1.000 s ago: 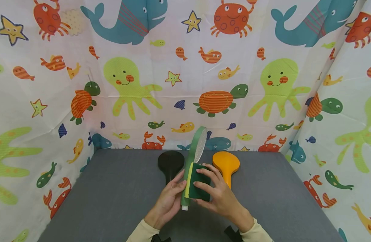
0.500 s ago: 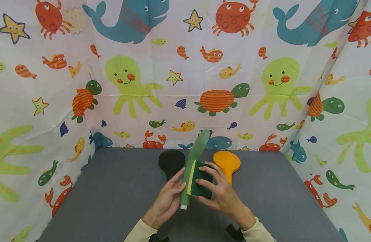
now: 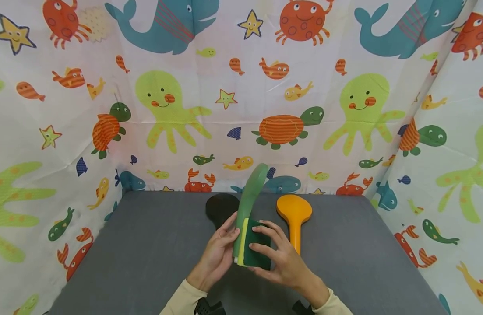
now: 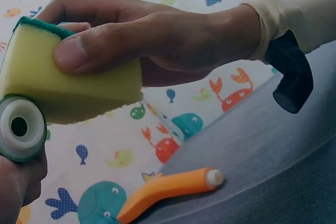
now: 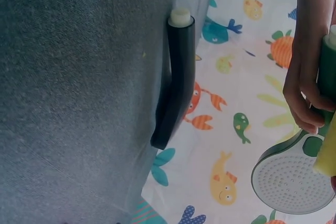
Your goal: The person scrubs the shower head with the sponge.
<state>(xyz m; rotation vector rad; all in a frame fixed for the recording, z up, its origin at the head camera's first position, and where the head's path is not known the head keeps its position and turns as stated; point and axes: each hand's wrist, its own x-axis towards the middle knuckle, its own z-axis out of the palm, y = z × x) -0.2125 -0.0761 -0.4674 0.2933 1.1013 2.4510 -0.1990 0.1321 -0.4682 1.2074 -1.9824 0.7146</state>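
Observation:
A green shower head (image 3: 252, 188) is gripped by its handle in my left hand (image 3: 215, 256), tilted up, its back toward the head view. My right hand (image 3: 282, 258) holds a yellow and dark green sponge (image 3: 258, 245), its yellow side against the handle. In the left wrist view, the sponge (image 4: 79, 85) touches the handle near its white threaded end (image 4: 21, 125), and the right thumb presses on the yellow foam. The white spray face (image 5: 294, 182) shows in the right wrist view, where the left fingers (image 5: 307, 90) wrap the handle.
On the grey table (image 3: 146, 262), a black shower head (image 3: 219, 208) lies behind my left hand, partly hidden. An orange shower head (image 3: 294, 212) lies behind my right hand. A sea-animal printed curtain (image 3: 233, 109) stands around the back and sides.
The shower head has turned in my left hand, so its spray face has gone from the head view and its back shows. My right hand has moved the sponge down toward the handle's end.

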